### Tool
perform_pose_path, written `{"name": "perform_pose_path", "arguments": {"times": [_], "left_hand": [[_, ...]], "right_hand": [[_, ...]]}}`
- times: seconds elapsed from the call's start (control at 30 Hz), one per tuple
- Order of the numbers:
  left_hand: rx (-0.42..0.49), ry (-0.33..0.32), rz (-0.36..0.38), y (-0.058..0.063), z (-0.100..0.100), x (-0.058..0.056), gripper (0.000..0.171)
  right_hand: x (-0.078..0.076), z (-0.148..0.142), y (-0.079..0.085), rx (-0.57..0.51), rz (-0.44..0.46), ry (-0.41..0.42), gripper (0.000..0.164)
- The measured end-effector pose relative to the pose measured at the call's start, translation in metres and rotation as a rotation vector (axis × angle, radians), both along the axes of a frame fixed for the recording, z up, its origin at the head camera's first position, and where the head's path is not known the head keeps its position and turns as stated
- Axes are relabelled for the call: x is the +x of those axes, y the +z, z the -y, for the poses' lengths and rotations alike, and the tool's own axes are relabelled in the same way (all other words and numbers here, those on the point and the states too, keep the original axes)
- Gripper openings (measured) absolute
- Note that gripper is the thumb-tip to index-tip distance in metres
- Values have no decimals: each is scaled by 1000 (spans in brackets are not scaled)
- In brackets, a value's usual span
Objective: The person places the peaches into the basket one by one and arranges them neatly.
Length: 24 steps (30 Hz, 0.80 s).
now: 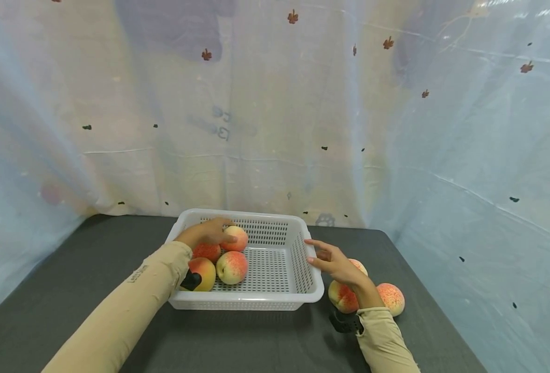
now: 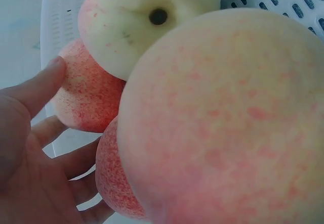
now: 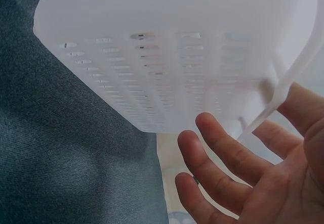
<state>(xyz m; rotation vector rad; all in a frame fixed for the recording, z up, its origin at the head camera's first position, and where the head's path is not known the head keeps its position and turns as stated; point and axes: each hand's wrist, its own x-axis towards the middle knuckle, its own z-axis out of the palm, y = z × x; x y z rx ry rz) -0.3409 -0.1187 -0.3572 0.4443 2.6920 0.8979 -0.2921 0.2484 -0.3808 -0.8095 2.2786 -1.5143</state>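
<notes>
A white plastic basket [image 1: 237, 297] with slotted walls stands on the dark table. Several red and yellow peaches lie in its left part, among them a pale one [image 1: 231, 268] and one beside my left wrist [image 1: 205, 272]. My left hand [image 1: 208, 232] reaches over the left rim and holds the back peach [image 1: 238, 239] between thumb and fingers. In the left wrist view, the thumb lies against a red peach [image 2: 86, 90], and a large peach [image 2: 228, 118] fills the foreground. My right hand [image 1: 339, 264] grips the basket's right rim, its lower fingers [image 2: 45, 128] hidden in the head view.
Right of the basket, near my right wrist, lie several peaches: a red-yellow one [image 1: 341, 297], another [image 1: 391, 299] beyond the forearm, and one [image 1: 358, 266] partly hidden behind the hand. Pale plastic sheeting [image 1: 265, 114] hangs behind the dark table [image 1: 237, 342] and along its sides.
</notes>
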Motion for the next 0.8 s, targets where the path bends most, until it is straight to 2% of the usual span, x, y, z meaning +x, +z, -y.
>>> {"name": "perform_pose_path", "arguments": {"times": [0.17,0.47,0.63,0.8], "left_hand": [[-62,20,1,-3,7,-3,54],[-94,24,9,-2,10,0,52],[-63,43,31,1,12,0,53],[-56,31,-20,3,15,-1,53]], "right_hand": [[0,1,3,2,6,-9,66],[0,-1,-2,16,0,-17,65],[-1,-1,-2,13,-5,-15,65],[-2,0,-3,18,-6,-13,65]]}}
